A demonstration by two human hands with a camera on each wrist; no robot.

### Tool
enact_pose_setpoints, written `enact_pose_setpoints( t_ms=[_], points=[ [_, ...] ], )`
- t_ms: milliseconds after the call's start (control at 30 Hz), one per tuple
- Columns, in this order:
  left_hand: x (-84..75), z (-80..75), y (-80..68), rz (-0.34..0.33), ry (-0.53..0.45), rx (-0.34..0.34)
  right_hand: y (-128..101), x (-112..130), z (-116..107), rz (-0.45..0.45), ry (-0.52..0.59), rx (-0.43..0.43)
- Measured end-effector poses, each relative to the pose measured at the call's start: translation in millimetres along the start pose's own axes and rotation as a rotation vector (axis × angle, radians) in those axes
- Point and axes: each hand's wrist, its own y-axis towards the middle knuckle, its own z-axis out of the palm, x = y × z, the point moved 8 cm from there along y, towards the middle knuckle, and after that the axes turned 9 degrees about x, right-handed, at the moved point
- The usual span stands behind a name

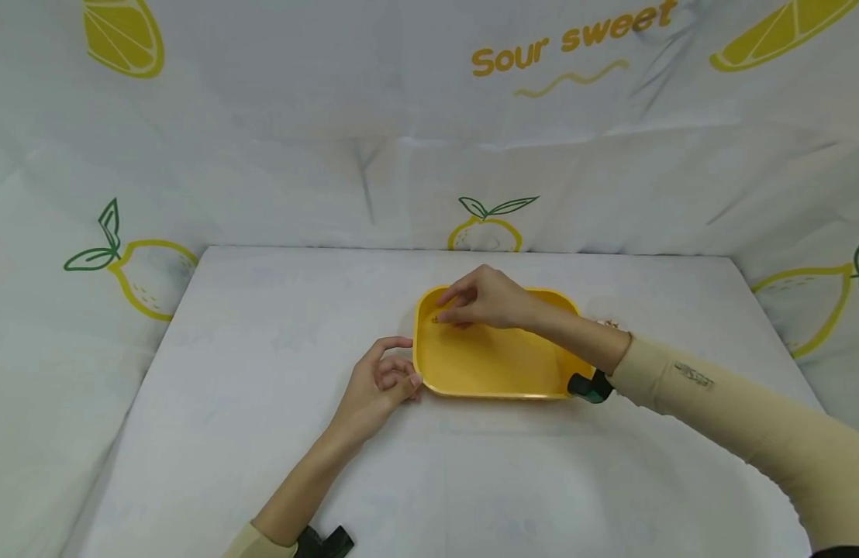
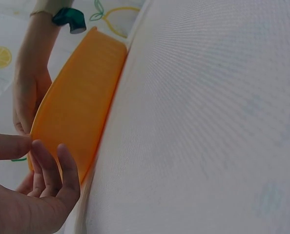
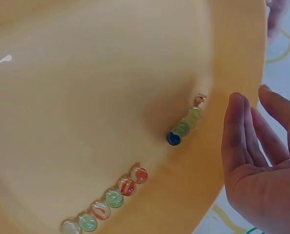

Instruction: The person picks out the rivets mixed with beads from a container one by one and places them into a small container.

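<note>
The right hand (image 1: 485, 298) hovers over the far-left corner of the shallow yellow rectangular plastic tray (image 1: 499, 364) at the middle of the white cloth-covered table (image 1: 262, 434), fingers loosely spread and pointing down, gripping nothing. Small glass marbles (image 3: 184, 127) line the tray's inner edge. The left hand (image 1: 381, 380) rests at the tray's near-left corner, fingers relaxed, fingertips touching the rim.

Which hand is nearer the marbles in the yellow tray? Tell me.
Right. The right hand hovers over the yellow tray, fingers just beside the marbles. The left hand rests at the tray's outer left edge.
</note>
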Motion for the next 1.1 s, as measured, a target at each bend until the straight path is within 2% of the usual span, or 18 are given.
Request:
enact_pose_setpoints(
  t_ms=[267,533,1100],
  points=[
    [0.7,-0.2,0.1,-0.018,-0.012,-0.004,7.3,-3.6,6.1,0.009,-0.041,0.014],
    [2.3,-0.2,0.3,-0.021,-0.012,-0.004,13.8,-7.8,8.2,0.025,-0.028,0.005],
    [2.3,-0.5,0.4,-0.018,0.003,-0.003,13.8,-8.6,12.6,0.058,-0.073,-0.015]
  ],
)
